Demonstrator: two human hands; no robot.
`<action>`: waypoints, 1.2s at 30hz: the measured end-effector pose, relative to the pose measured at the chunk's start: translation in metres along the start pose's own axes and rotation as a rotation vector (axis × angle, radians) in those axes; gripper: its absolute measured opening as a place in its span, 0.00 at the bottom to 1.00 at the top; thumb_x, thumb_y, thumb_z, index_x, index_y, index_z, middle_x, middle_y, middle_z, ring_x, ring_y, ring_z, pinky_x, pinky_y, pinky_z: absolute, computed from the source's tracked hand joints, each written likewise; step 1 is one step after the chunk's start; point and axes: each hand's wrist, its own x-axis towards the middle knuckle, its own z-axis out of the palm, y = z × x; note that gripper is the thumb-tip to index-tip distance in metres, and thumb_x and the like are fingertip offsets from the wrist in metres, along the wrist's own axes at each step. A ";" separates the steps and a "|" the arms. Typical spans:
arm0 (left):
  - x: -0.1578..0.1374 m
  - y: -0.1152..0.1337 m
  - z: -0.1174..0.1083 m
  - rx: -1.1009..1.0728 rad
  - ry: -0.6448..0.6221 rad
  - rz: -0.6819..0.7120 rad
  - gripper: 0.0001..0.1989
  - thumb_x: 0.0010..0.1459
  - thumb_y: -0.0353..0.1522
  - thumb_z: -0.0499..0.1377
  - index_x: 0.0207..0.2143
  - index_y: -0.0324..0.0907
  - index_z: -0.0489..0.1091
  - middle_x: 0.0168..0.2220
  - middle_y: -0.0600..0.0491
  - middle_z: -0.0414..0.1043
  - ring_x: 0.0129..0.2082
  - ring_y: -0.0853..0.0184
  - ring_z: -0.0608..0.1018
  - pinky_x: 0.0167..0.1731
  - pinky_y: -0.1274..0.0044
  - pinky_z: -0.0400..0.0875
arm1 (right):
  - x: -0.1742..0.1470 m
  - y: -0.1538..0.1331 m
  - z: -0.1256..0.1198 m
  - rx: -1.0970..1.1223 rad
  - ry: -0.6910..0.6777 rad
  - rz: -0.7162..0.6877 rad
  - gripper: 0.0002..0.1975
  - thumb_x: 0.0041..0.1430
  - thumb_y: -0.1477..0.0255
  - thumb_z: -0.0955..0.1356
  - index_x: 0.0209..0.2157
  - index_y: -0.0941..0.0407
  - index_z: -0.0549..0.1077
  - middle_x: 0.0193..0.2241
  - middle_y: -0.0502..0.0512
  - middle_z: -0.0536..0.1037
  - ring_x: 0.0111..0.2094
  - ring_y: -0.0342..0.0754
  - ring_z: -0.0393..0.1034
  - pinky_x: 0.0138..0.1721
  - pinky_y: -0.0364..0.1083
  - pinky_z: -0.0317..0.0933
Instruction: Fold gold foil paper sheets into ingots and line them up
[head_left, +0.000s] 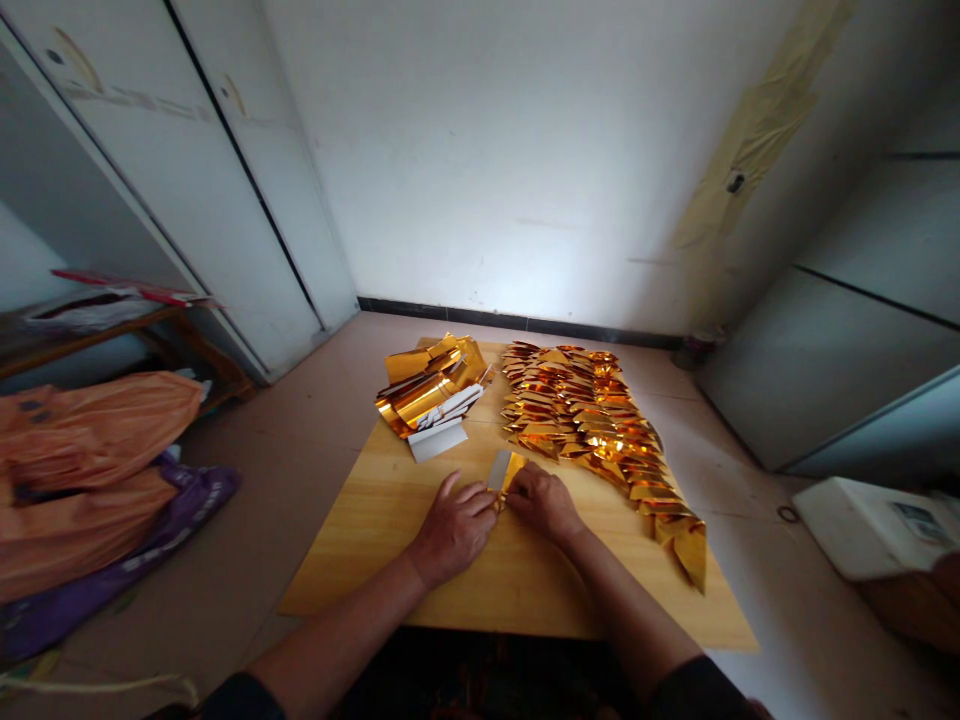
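Between my two hands lies a partly folded sheet of gold foil paper [513, 468], its white back showing on one side. My left hand [459, 528] has its fingers closed over the near end of the sheet, low on the wooden board. From the right, my right hand [546, 500] pinches the sheet's other edge, with fingertips bent under. Behind my left hand sits a loose pile of gold foil sheets [435, 385], some turned white side up. Beyond my right hand, rows of folded gold paper pieces [577, 400] are nested together and trail toward the near right corner.
The wooden board [352, 560] spans the space before me. At left are an orange bag [90, 460], a purple bag [202, 500] and a low wooden shelf [172, 318]. A white foam box [862, 530] stands right, near a grey cabinet [840, 370]. A wall [495, 150] closes the back.
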 end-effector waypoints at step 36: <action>0.005 0.005 -0.004 -0.021 -0.082 0.009 0.17 0.57 0.24 0.52 0.48 0.43 0.68 0.44 0.49 0.72 0.44 0.63 0.73 0.46 0.68 0.66 | -0.003 -0.019 0.003 -0.143 -0.014 0.131 0.05 0.59 0.76 0.63 0.32 0.56 0.71 0.37 0.54 0.74 0.39 0.44 0.68 0.36 0.41 0.52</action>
